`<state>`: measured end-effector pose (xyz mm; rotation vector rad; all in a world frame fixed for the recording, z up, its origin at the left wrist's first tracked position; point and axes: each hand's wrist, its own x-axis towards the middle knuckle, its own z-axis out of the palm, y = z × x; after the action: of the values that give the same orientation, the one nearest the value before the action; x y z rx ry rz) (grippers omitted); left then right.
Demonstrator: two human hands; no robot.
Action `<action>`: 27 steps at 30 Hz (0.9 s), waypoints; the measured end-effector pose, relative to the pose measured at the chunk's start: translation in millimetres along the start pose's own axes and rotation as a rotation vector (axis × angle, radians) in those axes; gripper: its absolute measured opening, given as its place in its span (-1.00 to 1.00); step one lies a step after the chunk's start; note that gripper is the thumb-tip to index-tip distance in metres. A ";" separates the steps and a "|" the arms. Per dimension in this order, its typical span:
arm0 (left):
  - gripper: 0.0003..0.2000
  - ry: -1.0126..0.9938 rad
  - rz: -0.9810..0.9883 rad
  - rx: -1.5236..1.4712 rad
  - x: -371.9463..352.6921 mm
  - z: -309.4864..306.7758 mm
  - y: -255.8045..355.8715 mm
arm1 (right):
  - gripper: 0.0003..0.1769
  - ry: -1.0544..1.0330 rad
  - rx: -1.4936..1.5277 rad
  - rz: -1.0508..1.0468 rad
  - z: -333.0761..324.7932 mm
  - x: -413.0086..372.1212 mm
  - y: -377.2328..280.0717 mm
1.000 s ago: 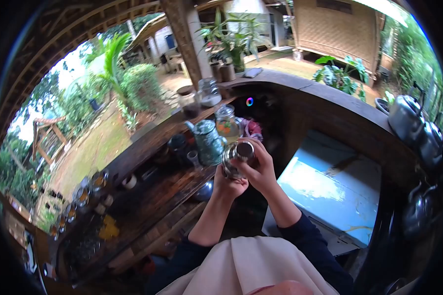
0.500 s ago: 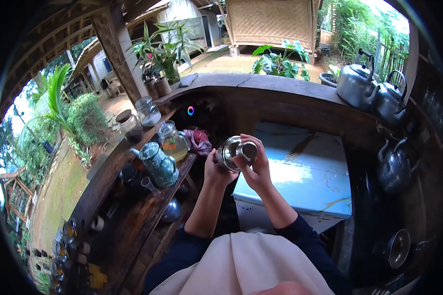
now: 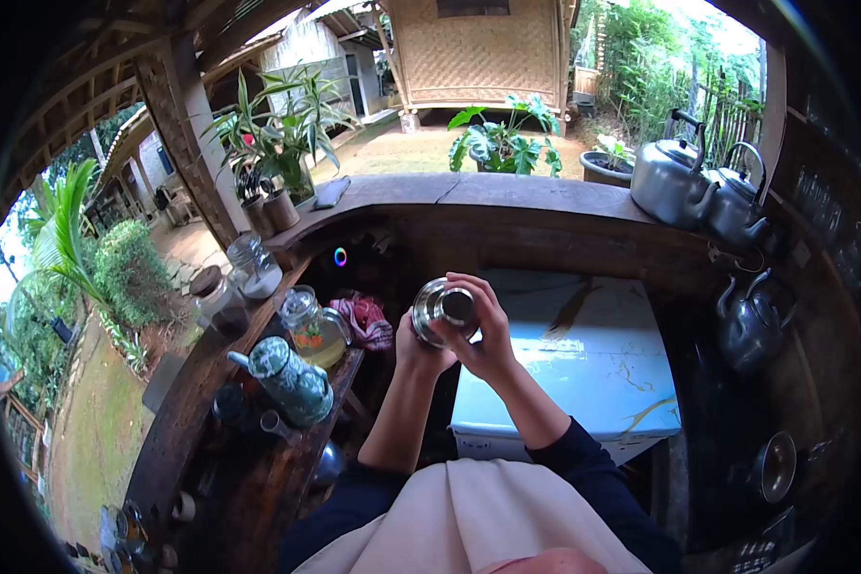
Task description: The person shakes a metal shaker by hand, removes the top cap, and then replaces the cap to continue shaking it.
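Observation:
Both hands are wrapped round a shiny metal cocktail shaker (image 3: 431,304), held up in front of my chest with its narrow end facing me. My left hand (image 3: 419,350) grips the wide body from the left and below. From the right, my right hand (image 3: 489,337) closes round the shoulder and the narrow end, thumb in front and fingers over the far side. Whether a cap sits on the narrow end I cannot make out. Behind and to the right of the hands lies the glossy pale-blue top of a white chest (image 3: 584,354).
On the wooden counter at left stand a green speckled enamel pot (image 3: 292,381), a glass pitcher (image 3: 308,320) of yellowish liquid and glass jars (image 3: 253,268). A red checked cloth (image 3: 364,320) lies beside them. Metal kettles (image 3: 674,182) sit on the back ledge; another kettle (image 3: 756,320) hangs at right.
The shaker has tilted so its narrow end points more toward me, with both hands still round it. The whole view has shifted slightly as my head moved.

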<state>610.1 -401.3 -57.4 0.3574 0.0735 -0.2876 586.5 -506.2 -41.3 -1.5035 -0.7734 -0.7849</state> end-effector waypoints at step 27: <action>-0.60 -0.897 -0.859 -0.161 120.1 99.8 -41.6 | -0.43 0.342 -0.866 -0.557 -52.2 58.6 -21.9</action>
<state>714.9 -505.8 7.5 -0.0093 -0.6465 -1.2586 598.3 -555.2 22.8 -1.8286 -0.6139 -1.9206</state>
